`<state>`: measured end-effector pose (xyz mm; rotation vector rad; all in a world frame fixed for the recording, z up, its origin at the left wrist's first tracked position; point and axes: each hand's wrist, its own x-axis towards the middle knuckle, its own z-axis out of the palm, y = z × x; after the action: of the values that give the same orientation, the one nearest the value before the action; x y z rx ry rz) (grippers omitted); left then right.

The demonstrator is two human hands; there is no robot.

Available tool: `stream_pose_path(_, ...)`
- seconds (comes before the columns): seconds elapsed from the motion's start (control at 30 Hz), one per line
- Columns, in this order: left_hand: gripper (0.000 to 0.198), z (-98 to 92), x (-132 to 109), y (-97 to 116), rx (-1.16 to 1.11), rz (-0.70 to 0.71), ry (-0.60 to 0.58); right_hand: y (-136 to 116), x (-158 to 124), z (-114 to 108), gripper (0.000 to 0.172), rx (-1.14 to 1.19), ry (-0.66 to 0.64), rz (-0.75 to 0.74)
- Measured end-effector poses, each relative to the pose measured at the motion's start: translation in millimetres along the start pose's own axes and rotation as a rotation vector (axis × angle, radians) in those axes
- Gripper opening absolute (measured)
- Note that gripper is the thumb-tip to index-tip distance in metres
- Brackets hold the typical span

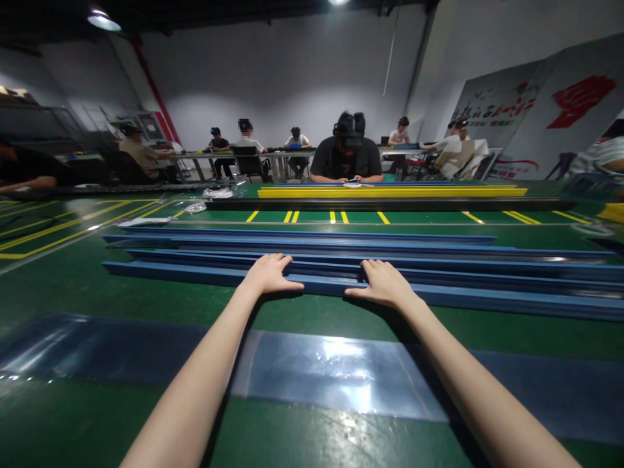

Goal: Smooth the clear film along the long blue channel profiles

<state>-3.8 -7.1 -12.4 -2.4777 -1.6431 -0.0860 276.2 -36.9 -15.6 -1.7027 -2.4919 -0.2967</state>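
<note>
Several long blue bars (195,273) lie side by side across the green floor in front of me. My left hand (269,274) rests on the nearest bar, fingers curled over its far edge and thumb along the near side. My right hand (383,283) grips the same bar a little to the right in the same way. Both arms reach straight forward. A long clear plastic sleeve (336,370) lies flat on the floor under my forearms.
Beyond the blue bars lie a black bar (390,204) and a yellow bar (390,192). A person in black (347,159) sits behind them, facing me. Other people sit at tables along the back. Yellow lines (63,227) mark the floor at left.
</note>
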Motion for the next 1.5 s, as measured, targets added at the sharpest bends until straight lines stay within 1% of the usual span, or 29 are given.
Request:
stream_pose_path(0.17, 0.088, 2.6, -1.6, 0.4, -0.013, 0.001, 0.019, 0.0, -1.0, -0.1, 0.071, 0.016, 0.022, 0.014)
stream_pose_path(0.3, 0.089, 1.9, -3.2, 1.7, -0.019, 0.0, -0.006, 1.0, -2.5, -1.7, 0.068, 0.034, 0.02, 0.0)
stream_pose_path(0.53, 0.089, -1.2, -6.6, 1.8, -0.032, -0.006, -0.032, 0.5, -4.9, -1.9, 0.07, 0.028, 0.037, -0.001)
stream_pose_path(0.6, 0.089, -4.7, -6.1, 1.1, -0.058, 0.005, -0.056, -1.5, -5.5, -2.0, 0.07, 0.015, 0.039, 0.012)
stream_pose_path(0.67, 0.087, -9.5, -3.2, 4.8, -0.096, 0.012, -0.107, -3.6, -6.2, -2.6, 0.07, 0.004, 0.041, 0.025)
stream_pose_path(0.7, 0.084, -12.1, -0.6, 9.5, -0.118, 0.01, -0.135, -4.6, -6.5, -2.9, 0.07, 0.002, 0.042, 0.03)
stream_pose_path(0.73, 0.077, -14.6, 2.6, 16.6, -0.152, 0.022, -0.147, -5.5, -6.8, -3.2, 0.07, 0.002, 0.043, 0.033)
stream_pose_path(0.8, 0.058, -18.8, 10.3, 37.8, -0.237, 0.088, -0.122, -6.6, -7.2, -3.2, 0.07, 0.007, 0.049, 0.035)
stream_pose_path(0.83, 0.053, -20.2, 14.3, 50.9, -0.253, 0.122, -0.093, -6.9, -7.3, -2.9, 0.07, 0.011, 0.052, 0.034)
stream_pose_path(0.93, 0.045, -20.9, 24.7, 91.0, -0.203, 0.146, 0.008, -6.8, -7.0, -1.9, 0.071, 0.034, 0.057, 0.037)
stream_pose_path(1.0, 0.041, -19.0, 29.0, 110.6, -0.162, 0.156, 0.023, -6.0, -6.6, -1.5, 0.07, 0.057, 0.046, 0.042)
stream_pose_path(1.03, 0.041, -17.7, 30.3, 117.2, -0.144, 0.135, 0.038, -5.5, -6.5, -1.4, 0.069, 0.069, 0.037, 0.042)
stream_pose_path(1.1, 0.042, -15.0, 31.4, 124.4, -0.13, 0.079, 0.072, -4.6, -6.4, -1.2, 0.068, 0.09, 0.027, 0.036)
stream_pose_path(1.2, 0.043, -12.4, 31.1, 126.3, -0.127, 0.009, 0.118, -3.8, -7.1, -0.7, 0.068, 0.103, 0.04, 0.018)
stream_pose_path(1.4, 0.043, -11.6, 31.6, 123.6, -0.147, -0.001, 0.126, -2.6, -8.8, 0.3, 0.07, 0.106, 0.045, -0.007)
stream_pose_path(1.5, 0.042, -11.4, 33.0, 121.4, -0.136, 0.014, 0.126, 2.8, -9.5, -1.7, 0.069, 0.136, 0.021, -0.053)
